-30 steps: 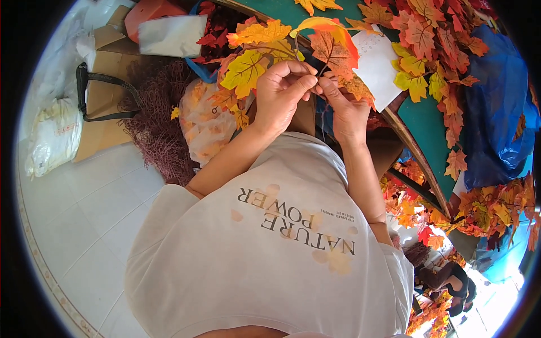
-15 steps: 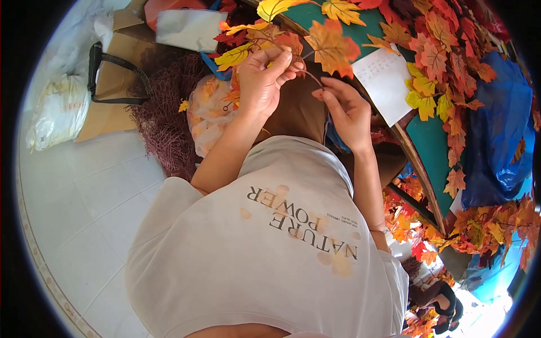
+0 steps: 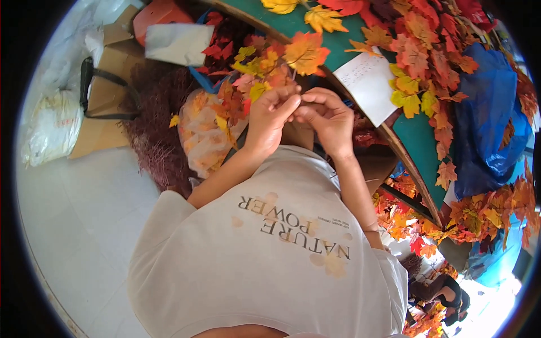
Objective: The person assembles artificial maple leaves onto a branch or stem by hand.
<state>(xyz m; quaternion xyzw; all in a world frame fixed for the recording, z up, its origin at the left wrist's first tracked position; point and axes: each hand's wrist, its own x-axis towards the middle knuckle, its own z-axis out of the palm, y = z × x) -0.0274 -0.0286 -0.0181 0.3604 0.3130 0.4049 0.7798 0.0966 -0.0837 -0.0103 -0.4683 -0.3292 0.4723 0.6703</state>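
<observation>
My left hand (image 3: 269,119) and my right hand (image 3: 329,119) meet in front of my chest, thumbs and fingertips pinched close together. Between them is the thin stem of an artificial maple leaf spray, mostly hidden by the fingers. An orange-yellow artificial maple leaf (image 3: 306,53) stands up just beyond the fingertips. More red, orange and yellow leaves (image 3: 265,62) spread past my left hand; which of them belong to the held spray I cannot tell.
A green table (image 3: 420,138) with a wooden edge bears a written paper sheet (image 3: 366,84), leaf garlands (image 3: 417,53) and a blue plastic bag (image 3: 487,124). At left are a translucent bag of leaves (image 3: 197,135), purplish twiggy bundles (image 3: 155,124) and cardboard (image 3: 101,127).
My right hand has moved left and my hands have come together, closing on the stem that was stretched between them. The orange leaf has shifted left, and the view has moved slightly.
</observation>
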